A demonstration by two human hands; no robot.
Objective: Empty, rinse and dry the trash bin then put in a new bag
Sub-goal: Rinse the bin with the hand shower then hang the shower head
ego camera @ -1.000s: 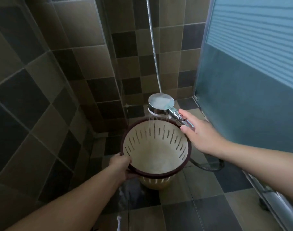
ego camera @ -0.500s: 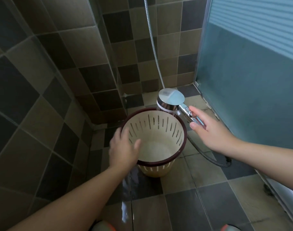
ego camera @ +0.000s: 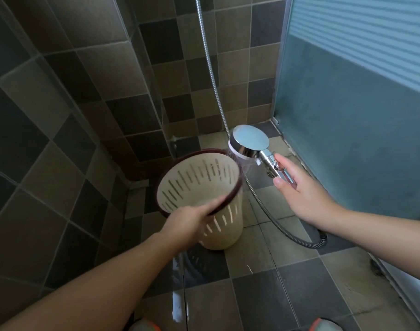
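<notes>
Currently, my left hand grips the near rim of the trash bin, fingers curled over the dark red band; hand is motion-blurred, so exact finger placement can't be told. Bin is cream plastic w/ vertical slots, tilted so its mouth faces up and toward me, base low over the tiled floor; can't tell whether base touches the tiles. My right hand holds the chrome handle of the shower head, thumb laid along the handle and fingers wrapped beneath. Head sits just beside the bin's far-right rim, face turned down; fine spray shows at the rim there. Metal hose loops from the handle down across the floor, then a second run climbs the tiled wall. Wet streak on the floor below the bin. Frosted glass door on the right. Shoe tips at bottom edge.
</notes>
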